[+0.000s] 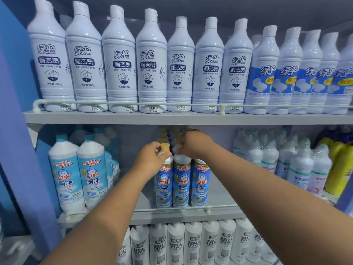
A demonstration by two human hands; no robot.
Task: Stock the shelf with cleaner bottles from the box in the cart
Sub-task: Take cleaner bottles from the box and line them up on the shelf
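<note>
Three blue-and-gold cleaner bottles with tan caps stand side by side at the front of the middle shelf (219,211). My left hand (150,155) grips the neck of the left bottle (163,186) just under its cap. My right hand (193,143) holds the top of the middle bottle (181,184), hiding its cap. The third bottle (200,185) stands to the right, its top behind my right wrist. More tan caps show in rows behind them. The cart and the box are out of view.
Light-blue capped bottles (76,175) stand left of a gap on the same shelf, shrink-wrapped white bottles (298,165) and yellow ones (338,167) to the right. White bottles (149,64) fill the top shelf behind a rail. White bottles (193,243) line the bottom shelf.
</note>
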